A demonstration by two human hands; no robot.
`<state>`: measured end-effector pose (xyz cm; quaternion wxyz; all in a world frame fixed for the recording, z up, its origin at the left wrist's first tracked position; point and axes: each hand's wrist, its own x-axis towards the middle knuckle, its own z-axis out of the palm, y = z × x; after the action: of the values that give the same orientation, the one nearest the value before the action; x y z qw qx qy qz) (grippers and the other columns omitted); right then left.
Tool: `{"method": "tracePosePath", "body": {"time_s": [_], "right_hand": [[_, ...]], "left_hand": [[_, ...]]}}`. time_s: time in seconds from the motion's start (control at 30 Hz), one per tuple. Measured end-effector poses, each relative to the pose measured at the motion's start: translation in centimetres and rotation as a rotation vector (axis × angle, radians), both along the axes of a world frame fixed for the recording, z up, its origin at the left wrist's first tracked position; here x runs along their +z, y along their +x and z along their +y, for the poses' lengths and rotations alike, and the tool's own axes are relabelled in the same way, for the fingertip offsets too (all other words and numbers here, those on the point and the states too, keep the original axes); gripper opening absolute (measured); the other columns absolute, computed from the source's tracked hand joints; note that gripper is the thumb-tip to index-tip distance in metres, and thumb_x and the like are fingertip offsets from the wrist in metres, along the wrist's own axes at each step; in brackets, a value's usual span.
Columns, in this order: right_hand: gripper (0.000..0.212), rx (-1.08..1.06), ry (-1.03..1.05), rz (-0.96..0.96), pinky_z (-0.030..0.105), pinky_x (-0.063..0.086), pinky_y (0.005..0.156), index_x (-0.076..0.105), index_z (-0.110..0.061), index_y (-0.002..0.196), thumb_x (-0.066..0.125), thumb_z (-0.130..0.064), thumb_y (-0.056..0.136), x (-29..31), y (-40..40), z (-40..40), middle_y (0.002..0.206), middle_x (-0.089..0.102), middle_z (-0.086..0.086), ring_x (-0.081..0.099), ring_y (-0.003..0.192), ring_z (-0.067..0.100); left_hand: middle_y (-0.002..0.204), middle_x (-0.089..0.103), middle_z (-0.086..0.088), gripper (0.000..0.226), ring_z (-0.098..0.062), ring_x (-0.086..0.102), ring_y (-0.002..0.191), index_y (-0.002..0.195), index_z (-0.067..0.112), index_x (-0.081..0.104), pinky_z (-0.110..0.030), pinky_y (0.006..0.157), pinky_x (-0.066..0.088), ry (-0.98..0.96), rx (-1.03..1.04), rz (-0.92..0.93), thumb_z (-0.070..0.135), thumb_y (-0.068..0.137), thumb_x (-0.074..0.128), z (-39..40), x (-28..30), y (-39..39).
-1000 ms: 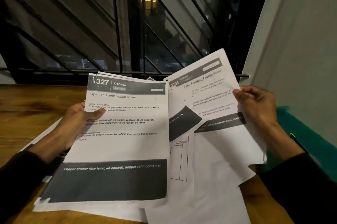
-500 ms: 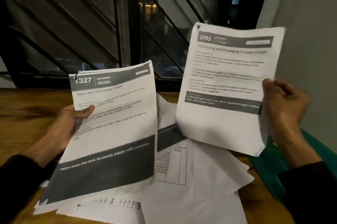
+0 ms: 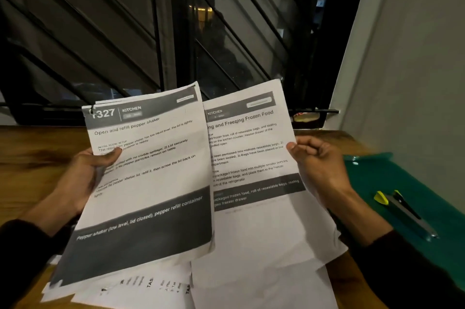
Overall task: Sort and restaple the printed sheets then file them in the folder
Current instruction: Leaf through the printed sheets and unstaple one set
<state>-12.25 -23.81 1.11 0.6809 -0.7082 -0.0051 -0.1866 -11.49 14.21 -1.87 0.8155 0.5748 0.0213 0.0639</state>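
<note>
The left hand (image 3: 83,178) has its grip clamped on the left edge of a white printed set headed "Open and refill pepper shaker" (image 3: 148,183), thumb on top, fingers behind. The right hand (image 3: 319,165) pinches the right edge of a white printed sheet headed "Freezing Frozen Food" (image 3: 249,155), fingers curled. Both papers stand tilted up off the wooden tabletop (image 3: 30,157), long axes running away from the person. The frozen-food sheet lies just right of the pepper set, its left edge tucked behind it. Joining them looks like a short sideways slide leftward by the right hand. Loose white sheets (image 3: 264,281) lie scattered beneath. The green folder (image 3: 392,183) waits at the right, nearer the right hand, with a yellow-tipped pen-like tool (image 3: 400,210) on it.
</note>
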Motion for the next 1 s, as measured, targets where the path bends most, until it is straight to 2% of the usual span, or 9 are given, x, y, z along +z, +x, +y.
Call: {"method": "tracePosePath", "body": {"time_s": [0.23,0.43,0.53,0.63,0.73,0.8,0.87,0.93,1.0], "right_hand": [[0.007,0.025,0.019,0.027,0.032,0.057,0.075,0.068,-0.010,0.093,0.062,-0.009,0.092,0.0,-0.1,0.0,0.089,0.076,0.003,0.073,0.085,0.019],[0.006,0.030,0.026,0.043,0.028,0.055,0.069,0.068,-0.008,0.091,0.062,-0.010,0.091,0.0,-0.3,0.1,0.087,0.076,0.002,0.073,0.083,0.017],[0.009,0.015,-0.076,0.120,0.022,0.054,0.060,0.068,-0.008,0.090,0.062,-0.015,0.092,-0.4,-0.4,0.3,0.084,0.076,-0.001,0.073,0.075,0.012],[0.012,0.003,-0.175,0.213,0.026,0.053,0.057,0.066,-0.008,0.093,0.061,-0.018,0.093,-1.0,-0.7,1.0,0.085,0.075,0.003,0.072,0.067,0.014],[0.012,0.126,-0.161,0.236,0.029,0.057,0.058,0.063,-0.013,0.102,0.055,-0.020,0.096,-0.7,-1.5,3.0,0.093,0.074,0.006,0.073,0.071,0.016],[0.018,0.346,-0.136,0.262,0.028,0.059,0.063,0.061,-0.016,0.112,0.052,-0.024,0.098,0.1,-2.1,4.8,0.101,0.073,0.005,0.073,0.081,0.017],[0.032,0.469,-0.294,0.275,0.032,0.059,0.075,0.057,-0.016,0.123,0.051,-0.035,0.098,0.2,-2.0,6.0,0.111,0.070,0.004,0.070,0.095,0.019],[0.038,0.354,-0.544,0.209,0.026,0.055,0.076,0.054,-0.013,0.129,0.051,-0.035,0.098,0.2,-1.6,5.6,0.116,0.064,0.007,0.063,0.103,0.020],[0.025,0.171,-0.706,0.138,0.028,0.053,0.070,0.062,-0.005,0.110,0.050,-0.023,0.098,0.6,-1.5,4.0,0.103,0.065,0.015,0.062,0.095,0.027]], "left_hand": [[0.128,0.066,-0.015,0.042,-0.034,0.067,0.104,0.136,0.003,0.054,-0.041,0.077,0.060,-0.001,-0.018,-0.008,0.002,0.096,0.044,-0.3,0.2,-0.4],[0.125,0.067,-0.015,0.043,-0.030,0.073,0.094,0.136,0.004,0.055,-0.041,0.073,0.062,-0.008,-0.016,-0.001,0.003,0.094,0.046,-0.1,0.0,-0.1],[0.124,0.067,-0.016,0.052,-0.029,0.074,0.090,0.135,0.004,0.056,-0.042,0.073,0.062,-0.008,-0.019,0.019,0.008,0.083,0.055,0.1,0.0,0.0],[0.123,0.068,-0.015,0.051,-0.029,0.074,0.090,0.132,0.005,0.058,-0.042,0.074,0.061,-0.025,-0.009,0.034,0.008,0.081,0.057,0.0,0.1,-0.1],[0.113,0.073,-0.011,0.033,-0.026,0.075,0.084,0.123,0.009,0.062,-0.039,0.068,0.062,-0.078,-0.002,0.048,0.004,0.093,0.048,-0.2,0.4,-0.2],[0.108,0.074,-0.009,0.033,-0.024,0.075,0.082,0.124,0.008,0.061,-0.035,0.064,0.062,-0.094,-0.003,0.049,0.004,0.095,0.046,-0.3,0.7,-0.3],[0.109,0.074,-0.008,0.035,-0.023,0.075,0.084,0.128,0.005,0.059,-0.034,0.065,0.062,-0.080,0.004,0.039,0.005,0.096,0.045,-0.2,1.1,-0.3],[0.114,0.071,-0.010,0.037,-0.023,0.075,0.085,0.131,0.003,0.057,-0.035,0.066,0.062,-0.075,0.006,0.046,0.005,0.096,0.045,-0.1,1.0,-0.2],[0.113,0.071,-0.010,0.037,-0.023,0.075,0.082,0.131,0.002,0.057,-0.036,0.067,0.062,-0.077,0.002,0.071,0.006,0.096,0.045,0.0,0.8,-0.2]]}}
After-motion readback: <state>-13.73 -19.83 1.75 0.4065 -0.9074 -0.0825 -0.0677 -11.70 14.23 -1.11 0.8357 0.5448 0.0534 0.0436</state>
